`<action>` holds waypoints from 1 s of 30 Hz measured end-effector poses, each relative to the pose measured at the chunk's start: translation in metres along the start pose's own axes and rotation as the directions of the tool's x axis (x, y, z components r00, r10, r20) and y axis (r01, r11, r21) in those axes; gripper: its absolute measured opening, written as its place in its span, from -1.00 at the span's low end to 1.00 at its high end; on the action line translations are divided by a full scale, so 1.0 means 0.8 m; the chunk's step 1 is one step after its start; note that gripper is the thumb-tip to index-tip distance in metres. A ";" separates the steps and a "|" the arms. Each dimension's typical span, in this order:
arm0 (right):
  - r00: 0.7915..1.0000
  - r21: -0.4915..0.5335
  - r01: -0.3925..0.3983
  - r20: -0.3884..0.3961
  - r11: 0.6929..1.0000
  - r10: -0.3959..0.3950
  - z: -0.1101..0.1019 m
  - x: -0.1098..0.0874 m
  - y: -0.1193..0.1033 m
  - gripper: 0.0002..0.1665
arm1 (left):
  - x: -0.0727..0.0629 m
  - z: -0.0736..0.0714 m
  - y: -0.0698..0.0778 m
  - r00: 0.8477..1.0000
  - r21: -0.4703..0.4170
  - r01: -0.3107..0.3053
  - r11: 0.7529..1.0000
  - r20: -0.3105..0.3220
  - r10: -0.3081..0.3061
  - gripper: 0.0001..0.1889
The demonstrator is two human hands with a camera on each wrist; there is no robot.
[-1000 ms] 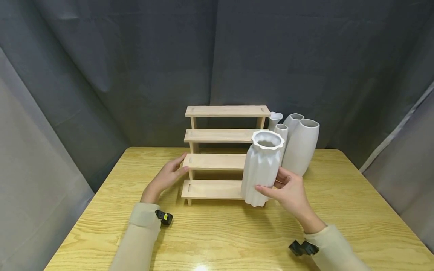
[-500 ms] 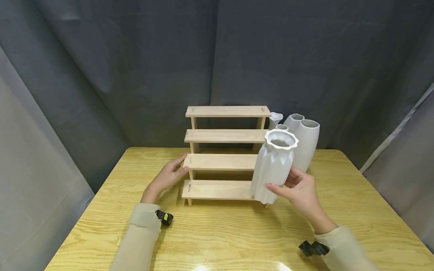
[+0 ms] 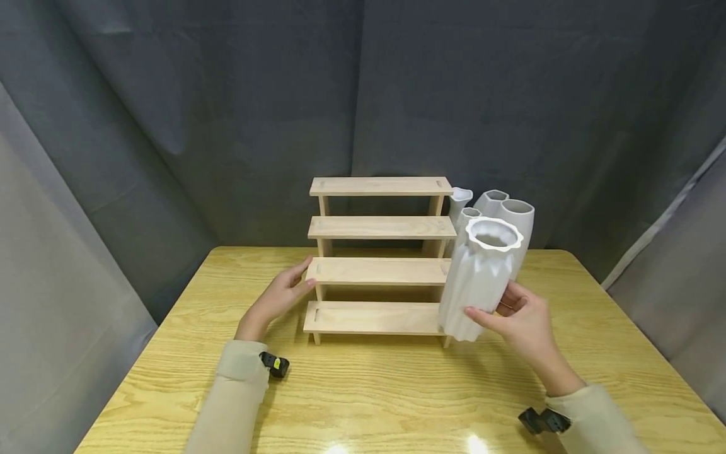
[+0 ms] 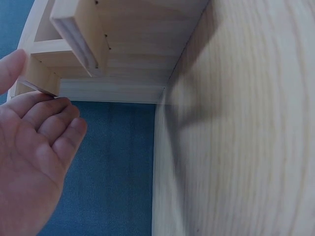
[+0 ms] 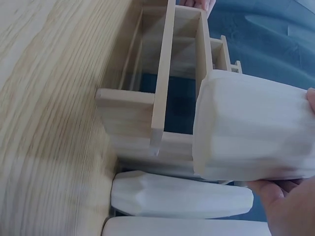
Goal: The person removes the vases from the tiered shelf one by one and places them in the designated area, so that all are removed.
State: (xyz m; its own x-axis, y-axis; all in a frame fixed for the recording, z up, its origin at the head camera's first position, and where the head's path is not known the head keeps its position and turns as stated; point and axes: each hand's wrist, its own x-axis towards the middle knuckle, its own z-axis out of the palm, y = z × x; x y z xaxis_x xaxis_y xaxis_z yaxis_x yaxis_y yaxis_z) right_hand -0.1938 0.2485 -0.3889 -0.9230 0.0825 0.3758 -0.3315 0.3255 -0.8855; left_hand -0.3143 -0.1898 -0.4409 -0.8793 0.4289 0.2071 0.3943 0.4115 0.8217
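Note:
In the head view, a stepped wooden shelf [image 3: 377, 271] stands on the table. My left hand [image 3: 278, 296] holds the left end of its second board from the bottom, thumb at the near edge and fingers at the far edge. My right hand [image 3: 524, 325] grips a white pleated vase [image 3: 479, 287] with a scalloped rim. The vase is off the table, slightly tilted, by the shelf's right end. The right wrist view has the vase [image 5: 251, 128] close up, its base facing the shelf. The left wrist view shows my left hand [image 4: 34, 152] against the shelf's wooden edge.
Several white vases cluster behind and right of the shelf, among them a tall smooth one [image 3: 518, 227] and a flared one [image 3: 460, 198], partly hidden. A wood-grain table [image 3: 363, 397] lies underneath. Dark cloth [image 3: 255, 113] hangs behind.
My right hand has carried the pleated vase rightward, from in front of the shelf boards to their right end, uncovering more of the lower boards. The left hand and shelf stay put.

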 end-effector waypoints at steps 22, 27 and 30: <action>0.995 -0.145 -0.046 -0.093 0.988 0.033 -0.027 0.001 0.013 -0.26 | -0.001 0.001 0.003 1.000 0.008 0.001 1.000 -0.006 -0.001 -0.32; 0.994 -0.153 -0.051 -0.105 0.987 0.035 -0.032 0.004 0.020 -0.24 | -0.001 0.001 0.004 1.000 0.013 -0.005 1.000 -0.007 0.005 -0.32; 0.993 -0.158 -0.056 -0.114 0.986 0.038 -0.034 0.005 0.024 -0.23 | -0.002 0.001 0.004 1.000 0.013 -0.008 1.000 -0.007 0.008 -0.32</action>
State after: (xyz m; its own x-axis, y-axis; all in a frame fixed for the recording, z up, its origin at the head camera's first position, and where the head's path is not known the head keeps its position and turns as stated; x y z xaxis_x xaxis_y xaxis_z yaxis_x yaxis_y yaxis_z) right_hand -0.1989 0.2807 -0.3972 -0.9066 0.2016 0.3706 -0.2445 0.4647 -0.8510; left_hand -0.3117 -0.1886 -0.4389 -0.8780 0.4264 0.2176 0.4049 0.4188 0.8128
